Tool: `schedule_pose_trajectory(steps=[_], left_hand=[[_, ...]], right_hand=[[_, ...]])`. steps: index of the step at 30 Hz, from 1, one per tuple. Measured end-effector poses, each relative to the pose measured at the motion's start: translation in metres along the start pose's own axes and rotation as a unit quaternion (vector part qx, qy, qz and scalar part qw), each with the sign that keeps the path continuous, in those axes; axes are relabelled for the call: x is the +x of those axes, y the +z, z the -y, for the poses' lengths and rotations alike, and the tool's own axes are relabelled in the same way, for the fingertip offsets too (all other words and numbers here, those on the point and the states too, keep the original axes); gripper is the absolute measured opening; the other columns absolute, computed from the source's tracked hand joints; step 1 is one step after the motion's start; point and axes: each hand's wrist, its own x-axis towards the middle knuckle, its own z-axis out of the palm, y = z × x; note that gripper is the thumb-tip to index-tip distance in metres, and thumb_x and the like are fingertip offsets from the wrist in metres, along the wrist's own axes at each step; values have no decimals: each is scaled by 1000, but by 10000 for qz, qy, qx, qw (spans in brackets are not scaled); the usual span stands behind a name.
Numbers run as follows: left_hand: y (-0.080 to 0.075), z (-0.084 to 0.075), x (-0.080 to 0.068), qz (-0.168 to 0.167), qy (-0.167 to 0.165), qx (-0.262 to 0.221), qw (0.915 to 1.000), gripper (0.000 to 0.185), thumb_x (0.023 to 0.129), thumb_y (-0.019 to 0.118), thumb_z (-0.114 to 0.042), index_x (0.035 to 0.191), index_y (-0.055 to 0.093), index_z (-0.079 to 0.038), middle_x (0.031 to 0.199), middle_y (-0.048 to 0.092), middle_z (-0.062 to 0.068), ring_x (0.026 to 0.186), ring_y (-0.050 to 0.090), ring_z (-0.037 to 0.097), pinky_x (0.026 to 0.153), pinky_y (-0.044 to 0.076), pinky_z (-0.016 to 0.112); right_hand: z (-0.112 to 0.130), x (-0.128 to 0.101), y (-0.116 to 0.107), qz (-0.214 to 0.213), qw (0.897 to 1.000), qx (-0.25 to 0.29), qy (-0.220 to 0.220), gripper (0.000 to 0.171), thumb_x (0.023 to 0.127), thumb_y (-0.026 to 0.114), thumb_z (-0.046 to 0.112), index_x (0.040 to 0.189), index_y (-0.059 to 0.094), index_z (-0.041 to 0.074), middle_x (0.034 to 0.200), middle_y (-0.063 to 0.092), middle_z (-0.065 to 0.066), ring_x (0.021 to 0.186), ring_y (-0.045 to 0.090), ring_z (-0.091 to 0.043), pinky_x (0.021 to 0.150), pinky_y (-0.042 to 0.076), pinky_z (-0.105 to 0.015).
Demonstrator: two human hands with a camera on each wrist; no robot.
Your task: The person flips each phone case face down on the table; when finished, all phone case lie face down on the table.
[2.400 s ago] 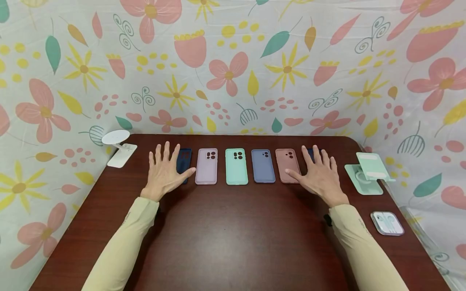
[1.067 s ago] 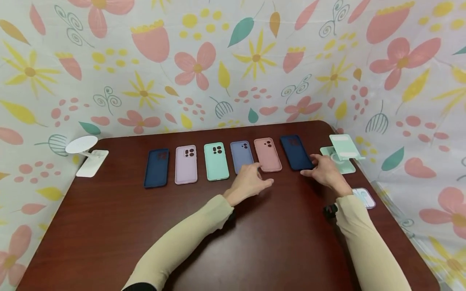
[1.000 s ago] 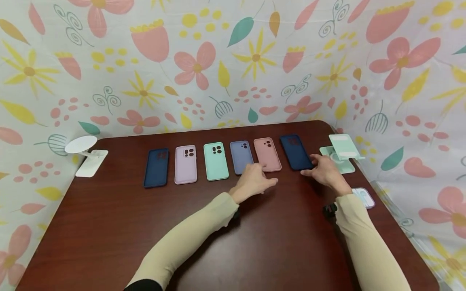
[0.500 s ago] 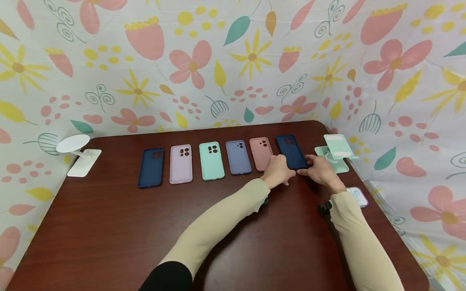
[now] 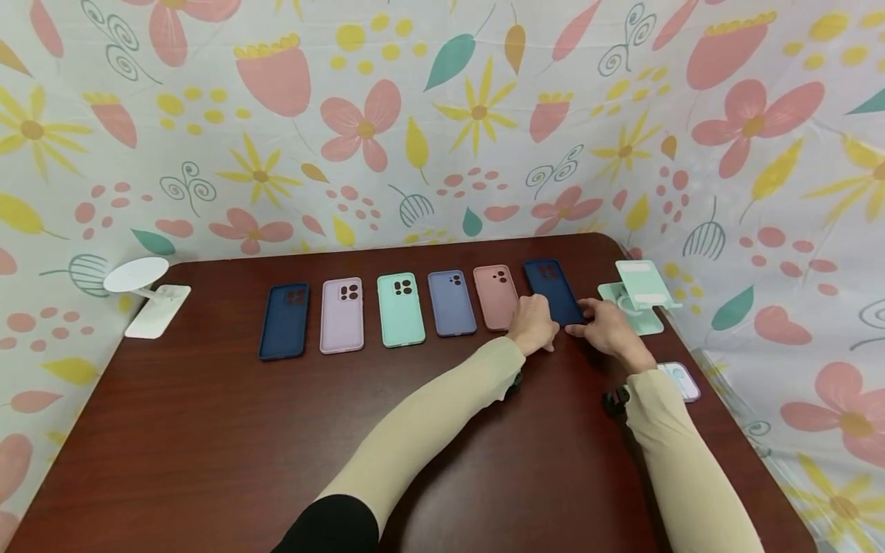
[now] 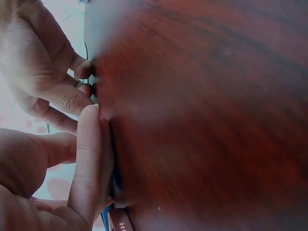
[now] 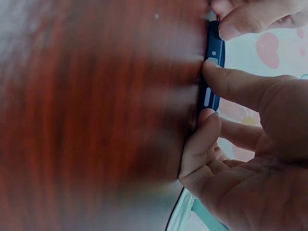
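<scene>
A dark blue phone case [image 5: 551, 286] lies flat at the right end of a row of phone cases. At its near left corner, my left hand [image 5: 534, 322] holds the case between curled fingers and thumb. My right hand [image 5: 608, 330] pinches the near right corner, its thumb on the bottom edge. In the right wrist view, the end of the dark blue case [image 7: 211, 70] shows port cutouts, with my right thumb across it. The left wrist view shows both hands close together, with only a thin strip of the case in sight. A pink case [image 5: 495, 296] lies just left.
Periwinkle [image 5: 452, 303], mint [image 5: 401, 311], lilac [image 5: 342, 316] and another dark blue case [image 5: 284, 321] continue the row leftward. A mint phone stand [image 5: 639, 296] and boxed earphones [image 5: 681, 381] sit on the right. A white stand [image 5: 148, 296] is at the far left of the table [image 5: 207, 438].
Both hands were spread open near opposite ends of the row. The right hand went to the dark blue case's corner first; the left hand then crossed rightward to it. The head view turned right.
</scene>
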Motion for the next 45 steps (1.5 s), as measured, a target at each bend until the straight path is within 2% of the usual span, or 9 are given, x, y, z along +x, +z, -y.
schedule_pose_trajectory(steps=[11,15,22,27,30,36,38,42,45], left_hand=[[1,4,4,166,33,-46,9998,43,105,71,-21,63,72,-14,50,67,-5,42,66,5,43,53,21],[-3,-1,-6,19,13,-222,9998,48,105,69,-28,60,69,-14,49,66,-2,41,66,8,44,52,23],[-28,-17,-40,-149,-11,-976,9951,54,106,68,-39,59,64,-12,50,64,4,42,68,12,43,51,26],[-33,-21,-48,-128,-111,-1393,9901,64,104,70,-53,55,59,-13,50,61,5,45,71,16,46,56,27],[-32,-21,-45,-46,-233,-1731,9846,66,102,71,-59,58,59,-11,53,60,6,46,70,18,45,58,29],[-34,-20,-39,125,-510,-2375,9700,58,99,74,-63,77,67,-9,70,68,10,50,70,20,48,62,33],[-37,-20,-42,210,-539,-2706,9610,55,99,76,-57,76,66,-8,68,66,11,51,70,21,53,65,36],[-43,-19,-49,350,-495,-3312,9416,55,102,76,-47,67,57,-10,57,51,6,51,66,22,67,70,44],[-50,-20,-55,480,-490,-3635,9291,47,104,74,-42,79,65,-3,70,64,15,61,72,30,77,70,48]], right_hand=[[2,-7,-1,-206,9998,11,0,71,107,68,22,160,38,-15,147,55,-42,133,57,-56,114,49,-67],[3,-10,-1,-352,9993,32,-76,70,106,69,21,158,40,-15,143,57,-40,126,61,-52,109,52,-65],[8,-15,-4,-713,9972,104,-212,67,104,71,17,156,43,-14,131,61,-35,112,65,-45,97,56,-57],[16,-21,-7,-935,9952,116,-263,67,102,74,14,156,45,-11,120,65,-29,101,68,-38,84,56,-45],[20,-24,-6,-1095,9932,123,-375,67,101,76,13,156,45,-9,117,67,-28,100,69,-37,83,55,-43],[26,-27,-3,-1391,9877,72,-714,62,101,75,8,155,49,-7,114,69,-28,99,70,-38,82,56,-44],[27,-27,-1,-1432,9865,83,-792,59,101,75,8,154,51,-7,114,69,-27,99,71,-38,81,56,-42],[27,-26,-1,-1373,9866,202,-854,58,103,75,15,152,53,-7,115,70,-27,100,71,-38,80,53,-35],[25,-23,-2,-1251,9873,399,-889,58,104,76,20,151,55,-7,118,70,-27,102,71,-37,79,51,-27]])
